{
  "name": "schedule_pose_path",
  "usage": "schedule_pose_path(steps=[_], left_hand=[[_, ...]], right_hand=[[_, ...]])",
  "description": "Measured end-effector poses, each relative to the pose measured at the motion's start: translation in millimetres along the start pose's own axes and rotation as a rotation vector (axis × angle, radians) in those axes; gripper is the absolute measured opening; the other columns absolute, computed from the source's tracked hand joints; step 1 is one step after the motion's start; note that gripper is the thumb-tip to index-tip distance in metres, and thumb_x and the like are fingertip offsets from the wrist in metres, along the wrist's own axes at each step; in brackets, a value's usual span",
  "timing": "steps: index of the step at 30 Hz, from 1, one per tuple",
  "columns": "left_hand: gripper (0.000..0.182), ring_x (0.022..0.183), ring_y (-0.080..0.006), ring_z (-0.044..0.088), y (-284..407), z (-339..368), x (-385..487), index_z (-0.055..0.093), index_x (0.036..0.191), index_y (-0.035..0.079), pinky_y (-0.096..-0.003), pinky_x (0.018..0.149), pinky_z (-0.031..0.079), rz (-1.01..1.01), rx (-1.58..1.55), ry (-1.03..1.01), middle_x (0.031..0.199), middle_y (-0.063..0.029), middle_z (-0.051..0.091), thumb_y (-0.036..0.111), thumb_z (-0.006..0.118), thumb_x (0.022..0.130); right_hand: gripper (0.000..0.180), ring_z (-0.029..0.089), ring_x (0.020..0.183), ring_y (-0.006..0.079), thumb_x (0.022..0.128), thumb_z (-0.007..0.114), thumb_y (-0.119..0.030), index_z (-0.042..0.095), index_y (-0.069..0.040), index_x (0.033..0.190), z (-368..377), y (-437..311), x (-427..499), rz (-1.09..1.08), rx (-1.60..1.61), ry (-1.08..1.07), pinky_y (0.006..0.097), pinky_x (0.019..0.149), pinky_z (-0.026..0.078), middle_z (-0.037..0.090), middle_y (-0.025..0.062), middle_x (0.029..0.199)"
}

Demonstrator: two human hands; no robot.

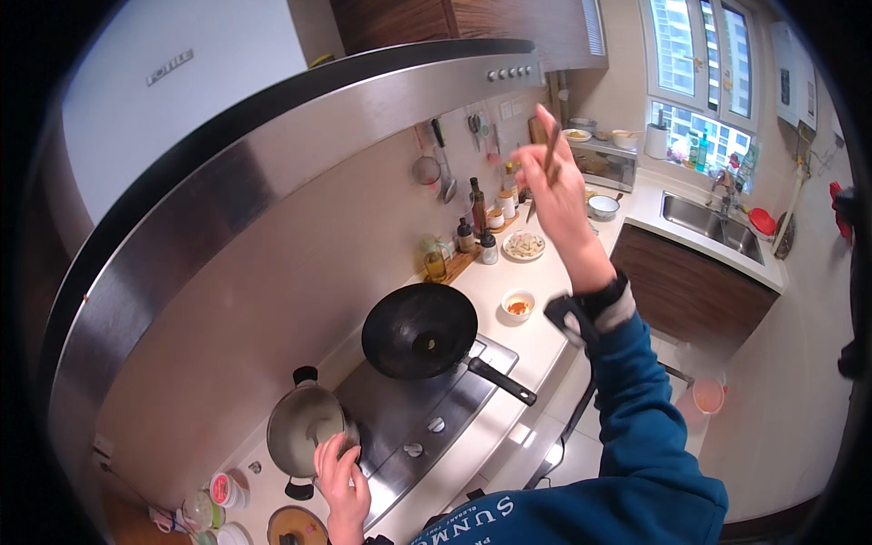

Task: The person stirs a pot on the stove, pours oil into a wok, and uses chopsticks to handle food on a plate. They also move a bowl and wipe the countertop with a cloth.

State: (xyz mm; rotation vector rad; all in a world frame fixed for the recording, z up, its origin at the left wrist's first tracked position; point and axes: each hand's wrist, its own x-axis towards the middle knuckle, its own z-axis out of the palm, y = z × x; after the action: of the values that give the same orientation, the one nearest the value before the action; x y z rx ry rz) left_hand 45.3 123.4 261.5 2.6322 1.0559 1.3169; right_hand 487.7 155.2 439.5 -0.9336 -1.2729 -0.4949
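Observation:
My right hand [555, 187] is raised under the right end of the range hood, holding brown chopsticks [550, 153] that slant downward. At the near edge of a two-handled pot [289, 439], my left hand [343, 480] hovers with fingers apart and nothing in them; whether it touches the rim I cannot tell. Pale liquid seems to fill the pot. A black wok [398, 334] sits on the gas stove [388, 409], its handle pointing toward me, with a small pale piece in a little liquid at the bottom. Right of it stands a small white bowl [519, 300] with reddish-orange seasoning.
The steel range hood [306, 136] overhangs the stove. Behind the wok are an oil jug [434, 262], seasoning bottles [466, 235] and a plate of pale cut food [524, 246]. A glass lid [298, 528] lies near my left wrist. The sink [702, 218] is at far right.

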Motion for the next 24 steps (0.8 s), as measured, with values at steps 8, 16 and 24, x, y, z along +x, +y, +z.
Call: schedule_pose_path(steps=[8, 16, 24], left_hand=[[0.026, 0.112, -0.0389, 0.052, 4.2, 12.2, 8.4, 0.063, 0.093, -0.002, -0.0481, 0.103, 0.035, 0.011, -0.004, 0.012, 0.117, -0.0197, 0.058, -0.011, 0.052, 0.071], [0.028, 0.105, -0.0378, 0.056, -9.7, 19.6, 6.5, 0.061, 0.095, 0.000, -0.0500, 0.098, 0.037, 0.032, 0.108, 0.069, 0.112, -0.0200, 0.059, -0.008, 0.054, 0.070], [0.020, 0.088, -0.0328, 0.055, -69.4, -3.3, -94.0, 0.061, 0.090, 0.002, -0.0422, 0.077, 0.044, -0.325, 0.330, 0.135, 0.092, -0.0134, 0.060, -0.006, 0.058, 0.072]], right_hand=[[0.024, 0.058, 0.061, 0.0110, 0.089, 0.057, -0.020, 0.062, 0.001, 0.078, -1.0, 71.6, 65.8, 0.132, 0.050, 0.010, 0.0277, 0.061, 0.049, 0.041, 0.0103, 0.145], [0.040, 0.058, 0.065, 0.0085, 0.096, 0.052, -0.021, 0.048, -0.014, 0.135, -1.6, 48.8, 54.3, 0.215, 0.102, -0.040, 0.0265, 0.056, 0.052, 0.062, -0.0004, 0.086], [0.024, 0.037, 0.050, 0.0010, 0.098, 0.047, -0.021, 0.065, -0.005, 0.093, 22.7, -40.0, -71.4, 0.460, 0.076, -0.342, 0.0194, 0.045, 0.029, 0.051, -0.0032, 0.067]])
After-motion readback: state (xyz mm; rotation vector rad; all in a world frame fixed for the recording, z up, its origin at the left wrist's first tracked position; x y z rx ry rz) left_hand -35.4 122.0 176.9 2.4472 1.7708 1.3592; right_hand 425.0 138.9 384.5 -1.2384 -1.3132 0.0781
